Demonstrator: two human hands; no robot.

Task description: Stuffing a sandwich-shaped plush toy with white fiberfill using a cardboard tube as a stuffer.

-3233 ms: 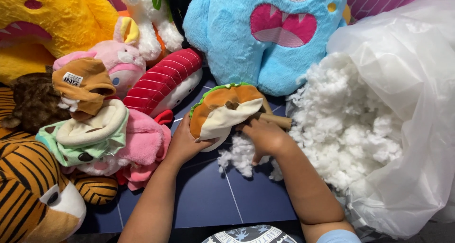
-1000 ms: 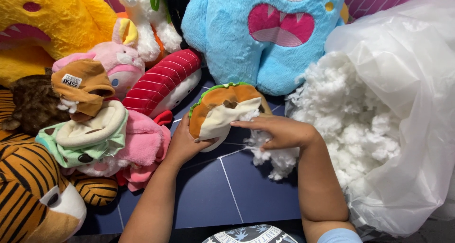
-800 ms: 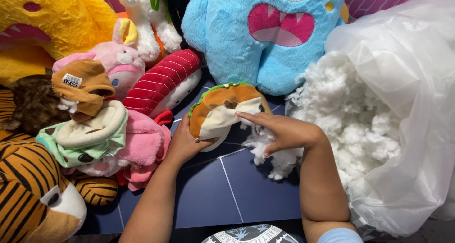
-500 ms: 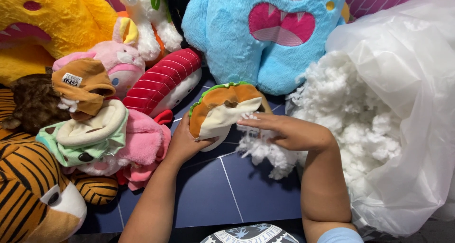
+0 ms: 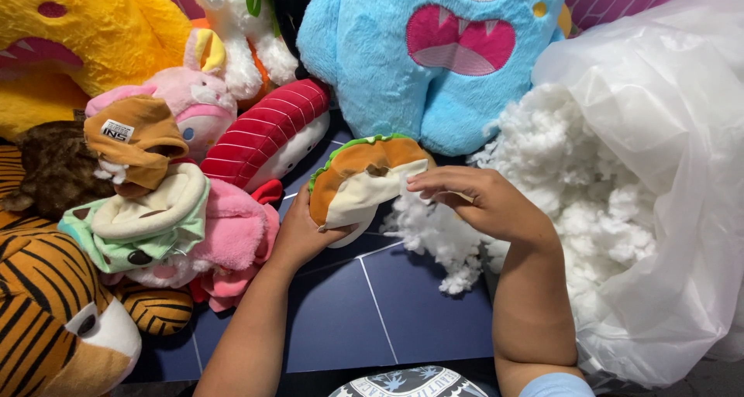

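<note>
My left hand (image 5: 298, 230) grips a small plush toy (image 5: 358, 176) with an orange top, cream underside and green trim, holding it from below above the dark blue floor mat (image 5: 364, 312). My right hand (image 5: 480, 199) rests against the toy's right end, fingers pinched at its edge, with a clump of white stuffing (image 5: 438, 238) under the palm. The stuffing trails from a big clear plastic bag (image 5: 666, 157) full of white fibre on the right.
A large blue monster plush (image 5: 434, 56) sits behind the toy. A red striped plush (image 5: 267, 130), pink plush (image 5: 232, 238), brown and green plush covers (image 5: 136, 188), a tiger plush (image 5: 54, 319) and a yellow plush (image 5: 85, 33) crowd the left.
My right hand drew back to the stuffing pile, gathered a clump and moved left again to the toy's right end. My left hand kept hold of the toy.
</note>
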